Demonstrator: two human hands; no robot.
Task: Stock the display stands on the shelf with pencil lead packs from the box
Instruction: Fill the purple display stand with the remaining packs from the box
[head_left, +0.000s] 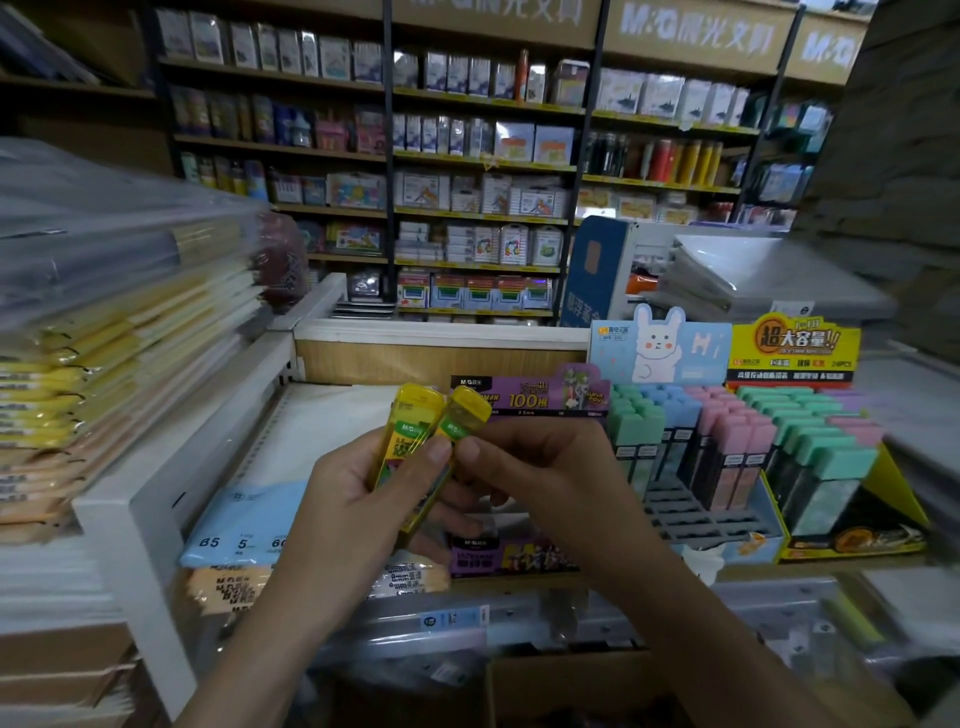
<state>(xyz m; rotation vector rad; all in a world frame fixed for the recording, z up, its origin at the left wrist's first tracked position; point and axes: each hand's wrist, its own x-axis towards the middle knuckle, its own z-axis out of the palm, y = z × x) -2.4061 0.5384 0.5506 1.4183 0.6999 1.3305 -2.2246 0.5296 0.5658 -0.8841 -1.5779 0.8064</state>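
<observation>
Two yellow pencil lead packs are held upright in front of the shelf. My left hand (363, 499) grips the left pack (410, 421), thumb across its front. The right pack (460, 426) leans against it, and my right hand (540, 467) pinches it from the right. Behind my hands stands a purple display stand (530, 397); its slots are hidden by my hands. To its right are a rabbit-card stand (670, 452) with green, blue and pink packs and a yellow stand (810, 447) with several green and pink packs. The box is at the bottom edge (561, 686), mostly hidden.
Stacks of wrapped notebooks (104, 374) fill the white shelf divider (156, 499) on the left. A blue B5 notebook pack (244, 525) lies on the shelf in front of my left hand. Stocked shelves (467, 156) line the back wall.
</observation>
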